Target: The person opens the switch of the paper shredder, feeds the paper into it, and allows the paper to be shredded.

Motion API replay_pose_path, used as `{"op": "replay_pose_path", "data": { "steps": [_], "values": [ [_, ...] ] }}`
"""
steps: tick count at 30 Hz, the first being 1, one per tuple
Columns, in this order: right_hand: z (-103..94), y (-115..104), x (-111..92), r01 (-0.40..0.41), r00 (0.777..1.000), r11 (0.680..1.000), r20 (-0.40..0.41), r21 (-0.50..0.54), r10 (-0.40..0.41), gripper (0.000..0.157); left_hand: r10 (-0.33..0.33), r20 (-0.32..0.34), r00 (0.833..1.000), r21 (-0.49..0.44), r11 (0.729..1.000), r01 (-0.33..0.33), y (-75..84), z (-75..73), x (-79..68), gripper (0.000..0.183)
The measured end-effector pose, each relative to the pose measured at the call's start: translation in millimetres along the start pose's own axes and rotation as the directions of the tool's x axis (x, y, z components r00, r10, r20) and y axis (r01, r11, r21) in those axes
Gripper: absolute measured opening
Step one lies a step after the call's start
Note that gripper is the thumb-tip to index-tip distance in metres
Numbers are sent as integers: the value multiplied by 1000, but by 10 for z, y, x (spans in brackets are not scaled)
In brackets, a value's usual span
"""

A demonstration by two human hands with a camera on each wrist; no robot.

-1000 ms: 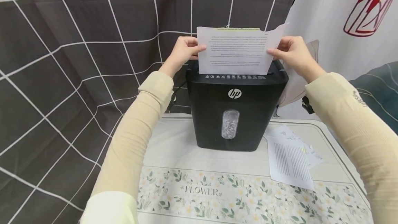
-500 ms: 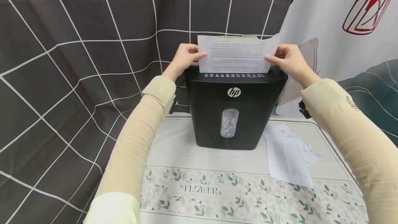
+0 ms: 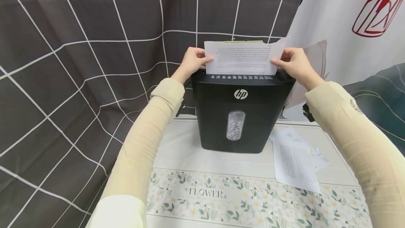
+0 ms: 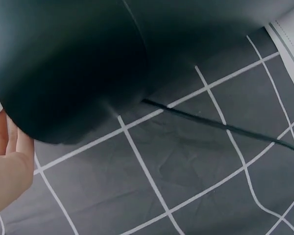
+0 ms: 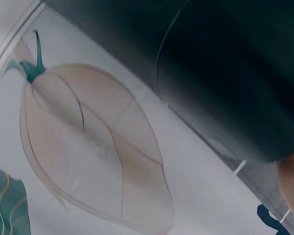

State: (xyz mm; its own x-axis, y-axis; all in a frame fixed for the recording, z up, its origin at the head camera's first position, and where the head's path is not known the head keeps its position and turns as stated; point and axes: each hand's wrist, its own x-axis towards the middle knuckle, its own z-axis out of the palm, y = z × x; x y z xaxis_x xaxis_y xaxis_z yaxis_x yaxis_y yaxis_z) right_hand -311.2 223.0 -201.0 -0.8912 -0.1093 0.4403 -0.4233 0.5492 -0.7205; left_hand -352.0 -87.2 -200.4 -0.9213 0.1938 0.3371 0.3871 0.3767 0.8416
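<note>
A printed sheet of paper (image 3: 240, 57) with a torn upper edge and a yellow-green strip along its top stands upright in the top slot of a black HP paper shredder (image 3: 212, 115). My left hand (image 3: 193, 61) pinches the sheet's left edge between thumb and fingers. At the opposite edge, my right hand (image 3: 294, 62) pinches it the same way. Both hands are just above the shredder's top. In the left wrist view the left hand (image 4: 12, 156) shows at the shredder's dark side; the right wrist view catches only a bit of the right hand (image 5: 291, 183).
Several loose printed papers (image 3: 295, 164) lie on the table (image 3: 177, 150) right of the shredder. A dark grid-patterned curtain (image 3: 79, 62) hangs behind and to the left, a white printed curtain (image 3: 338, 17) at the right. A black cord (image 4: 220, 125) runs from behind the shredder.
The sheet has sunk lower into the shredder slot, with fewer printed lines showing above it. Both hands have moved down along with the sheet, still pinching its edges.
</note>
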Motion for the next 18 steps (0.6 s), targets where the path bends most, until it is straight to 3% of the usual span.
{"op": "replay_pose_path", "data": {
  "steps": [3,7,11,18],
  "values": [
    [17,4,-9,-17,1000,1000,-21,19,18,27,-11,-10,1000,6,1000,11,-3,20,-7,22],
    [26,2,-35,-12,998,996,-57,90,17,4,-18,-30,999,-20,1000,17,5,45,-27,21],
    [26,-5,-43,7,998,991,-64,131,1,18,12,-55,998,-34,999,-14,17,65,-13,18],
    [32,11,-49,14,998,984,-60,177,-3,22,53,-73,996,-49,997,-57,20,92,-18,17]
  ]
}}
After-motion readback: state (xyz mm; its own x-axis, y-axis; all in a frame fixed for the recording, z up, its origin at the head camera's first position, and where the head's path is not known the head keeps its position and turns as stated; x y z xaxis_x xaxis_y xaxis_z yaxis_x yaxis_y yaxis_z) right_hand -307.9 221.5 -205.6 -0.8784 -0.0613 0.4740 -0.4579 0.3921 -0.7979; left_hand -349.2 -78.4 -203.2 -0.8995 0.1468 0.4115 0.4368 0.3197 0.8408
